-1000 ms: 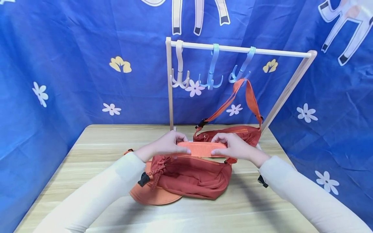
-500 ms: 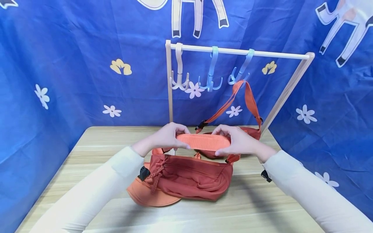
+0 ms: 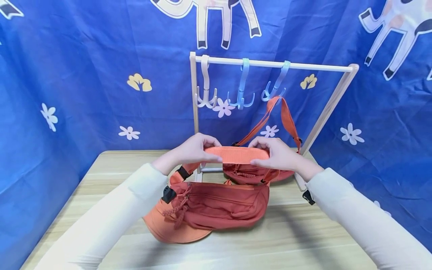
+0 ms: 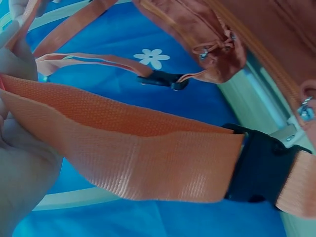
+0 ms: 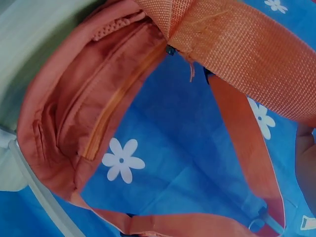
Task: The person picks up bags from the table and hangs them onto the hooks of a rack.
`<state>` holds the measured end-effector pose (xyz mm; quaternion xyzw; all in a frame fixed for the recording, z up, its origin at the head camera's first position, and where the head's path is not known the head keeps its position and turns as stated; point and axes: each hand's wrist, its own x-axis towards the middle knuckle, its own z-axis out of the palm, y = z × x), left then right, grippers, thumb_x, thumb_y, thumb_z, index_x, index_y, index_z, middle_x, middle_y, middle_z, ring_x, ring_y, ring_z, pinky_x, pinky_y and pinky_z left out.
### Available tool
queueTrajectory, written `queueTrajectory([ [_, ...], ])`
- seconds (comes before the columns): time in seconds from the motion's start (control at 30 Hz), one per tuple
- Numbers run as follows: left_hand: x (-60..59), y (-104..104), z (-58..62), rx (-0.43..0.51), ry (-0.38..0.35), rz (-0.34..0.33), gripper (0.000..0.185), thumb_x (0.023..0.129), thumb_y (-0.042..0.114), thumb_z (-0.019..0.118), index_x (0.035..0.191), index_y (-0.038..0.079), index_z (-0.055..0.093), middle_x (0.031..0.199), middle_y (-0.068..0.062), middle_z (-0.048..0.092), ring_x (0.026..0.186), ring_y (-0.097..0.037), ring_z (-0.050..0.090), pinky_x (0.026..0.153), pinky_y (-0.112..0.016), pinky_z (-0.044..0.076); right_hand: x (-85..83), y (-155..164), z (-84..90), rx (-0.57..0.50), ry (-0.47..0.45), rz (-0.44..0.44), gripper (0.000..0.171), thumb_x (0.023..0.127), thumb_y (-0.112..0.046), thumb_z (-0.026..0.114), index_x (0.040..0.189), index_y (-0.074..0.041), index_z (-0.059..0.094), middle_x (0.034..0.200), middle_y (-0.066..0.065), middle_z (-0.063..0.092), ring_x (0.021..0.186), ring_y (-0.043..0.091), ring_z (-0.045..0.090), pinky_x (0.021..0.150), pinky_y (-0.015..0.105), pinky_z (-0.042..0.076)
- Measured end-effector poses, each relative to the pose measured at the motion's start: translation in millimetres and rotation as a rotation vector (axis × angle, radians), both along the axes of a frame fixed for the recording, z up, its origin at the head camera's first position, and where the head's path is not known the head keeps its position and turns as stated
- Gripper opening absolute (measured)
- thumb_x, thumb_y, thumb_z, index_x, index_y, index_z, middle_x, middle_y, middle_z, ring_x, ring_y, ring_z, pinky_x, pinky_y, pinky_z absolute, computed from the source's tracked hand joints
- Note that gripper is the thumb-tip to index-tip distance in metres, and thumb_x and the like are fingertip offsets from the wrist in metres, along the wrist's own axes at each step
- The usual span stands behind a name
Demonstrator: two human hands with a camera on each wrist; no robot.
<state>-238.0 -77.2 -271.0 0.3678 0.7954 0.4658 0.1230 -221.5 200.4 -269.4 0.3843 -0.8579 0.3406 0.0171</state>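
Between my two hands an orange webbing strap (image 3: 236, 155) is stretched level in the head view. My left hand (image 3: 195, 150) pinches its left end and my right hand (image 3: 276, 153) pinches its right end, thumbs in front. The strap belongs to a rust-red waist bag (image 3: 222, 206) below, which stays low over the table. A black buckle (image 4: 261, 165) joins the strap in the left wrist view. Behind it, a similar red waist bag (image 3: 249, 171) hangs by its orange strap from the right-hand blue hook (image 3: 276, 86). An orange cap (image 3: 175, 228) lies partly under the front bag.
A white rail (image 3: 303, 66) on wooden posts crosses the back. It also carries a pale hook (image 3: 205, 84) and a middle blue hook (image 3: 241, 88). The wooden tabletop (image 3: 121, 168) lies below, with a blue patterned curtain (image 3: 84, 93) behind.
Both hands have raised the strap and moved it away from me, toward the rack. The bag's left strap and buckle have come into sight. The head view has tipped slightly upward.
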Motion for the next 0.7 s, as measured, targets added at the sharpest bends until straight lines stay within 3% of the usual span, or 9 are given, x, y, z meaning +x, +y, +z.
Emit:
queueTrajectory([
  [0.33,-5.2,11.9,22.9,-0.001,0.062,0.073,0.022,0.071,0.03,0.07,0.086,0.015,0.065,0.068,-0.003,0.061,0.043,-0.018,0.044,0.044,-0.032,0.04,14.0,-4.5,42.7,-0.055,0.071,-0.029,0.016,0.075,-0.009,0.066,0.089,-0.005,0.058,0.069,0.002,0.061,0.056,0.015,0.048,0.049,0.026,0.035],
  [0.7,-9.6,27.6,51.7,0.003,0.026,0.189,0.027,0.071,0.033,0.069,0.088,0.013,0.064,0.067,-0.007,0.059,0.04,-0.022,0.044,0.044,-0.031,0.04,5.6,1.3,66.9,-0.102,0.048,-0.17,0.012,0.079,-0.013,0.063,0.087,-0.005,0.06,0.061,0.007,0.054,0.048,0.018,0.041,0.042,0.027,0.031],
])
